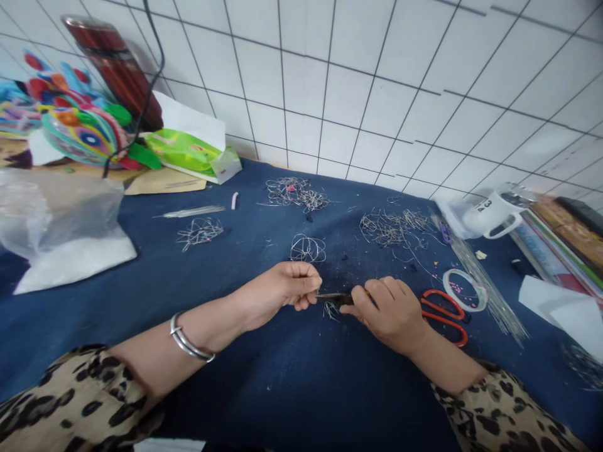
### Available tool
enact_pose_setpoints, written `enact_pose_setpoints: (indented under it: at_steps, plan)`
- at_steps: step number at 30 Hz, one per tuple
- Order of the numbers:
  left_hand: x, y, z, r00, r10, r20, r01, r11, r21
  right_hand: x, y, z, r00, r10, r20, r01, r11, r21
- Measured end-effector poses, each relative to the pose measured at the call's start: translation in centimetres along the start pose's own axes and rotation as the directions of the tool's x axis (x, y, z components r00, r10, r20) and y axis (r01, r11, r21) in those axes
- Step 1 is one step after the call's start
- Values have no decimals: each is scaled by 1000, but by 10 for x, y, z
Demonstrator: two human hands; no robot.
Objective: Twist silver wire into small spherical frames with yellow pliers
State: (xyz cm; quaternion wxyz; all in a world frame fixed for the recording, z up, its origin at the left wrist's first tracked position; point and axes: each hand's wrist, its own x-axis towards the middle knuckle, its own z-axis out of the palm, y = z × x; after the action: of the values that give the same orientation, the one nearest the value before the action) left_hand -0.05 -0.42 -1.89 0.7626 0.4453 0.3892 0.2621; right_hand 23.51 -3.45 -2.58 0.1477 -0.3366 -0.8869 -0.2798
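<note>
My left hand [298, 285] is closed in a pinch, its thumb and fingertips pressed together. What it holds is too small to make out. In my right hand [389, 311] is a pair of dark, thin-nosed pliers [340, 297], its handles mostly hidden by the fingers. The tips of the pliers reach the left fingertips. Just below the jaws lies a little bunch of short wire pieces [331, 310]. A loose coil of silvery wire [307, 248] rests behind my left hand.
Red-handled scissors [445, 325] lie right of my right hand, near a round clear dish [464, 290] with pink beads and long straight wires [490, 289]. Wire tangles [393, 227] spread behind. A white mug [492, 215] stands right; a plastic bag [61, 220] sits left.
</note>
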Motion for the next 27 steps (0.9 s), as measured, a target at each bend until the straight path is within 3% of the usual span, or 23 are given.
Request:
enact_pose_setpoints:
  at_steps: [6, 13, 22, 27]
  plan:
    - [1, 1, -2, 997, -50, 59, 51, 998, -22, 0, -1, 1, 1000, -8, -14, 8, 1000, -4]
    - [0, 2, -1, 999, -36, 21, 35, 999, 23, 0, -2, 1, 1000, -2, -4, 2, 1000, -1]
    - [-1, 0, 3, 987, 140, -82, -121, 973, 197, 2, -3, 0, 996, 37, 84, -41, 998, 38]
    - [-4, 2, 5, 962, 262, -77, -213, 895, 392, 3, -4, 1, 987, 57, 149, -67, 996, 62]
